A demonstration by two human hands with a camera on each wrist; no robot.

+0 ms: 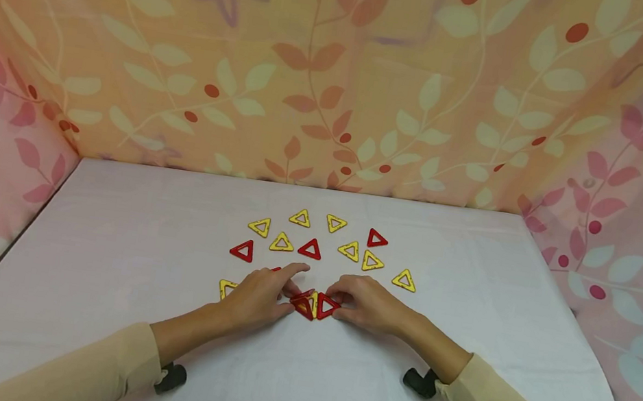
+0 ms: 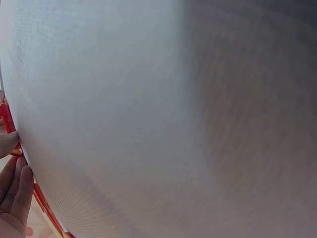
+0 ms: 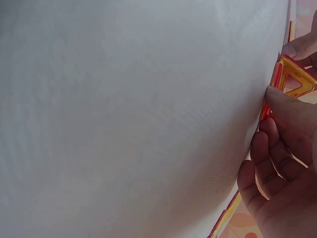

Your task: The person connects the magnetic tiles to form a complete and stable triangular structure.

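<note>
Between the two hands in the head view stands a small cluster of triangular magnetic tiles, red and yellow, with some sides tilted up. My left hand point(image 1: 260, 294) pinches a red triangular tile point(image 1: 303, 306) at the cluster's left corner. On the other side my right hand point(image 1: 373, 304) pinches another red triangular tile point(image 1: 327, 307) by its outer corner. A yellow tile point(image 1: 314, 304) shows between these red ones. The right wrist view has the right thumb and fingers on the red tile's edge point(image 3: 266, 108), beside a raised yellow-orange tile point(image 3: 283, 83). Fingers partly hide the cluster's joints.
Several loose yellow tiles point(image 1: 282, 242) and red tiles point(image 1: 310, 249) lie in an arc behind the hands. One yellow tile point(image 1: 225, 288) is partly covered by the left hand. White cloth point(image 1: 105, 230) covers the table, with patterned curtains point(image 1: 313, 88) around it.
</note>
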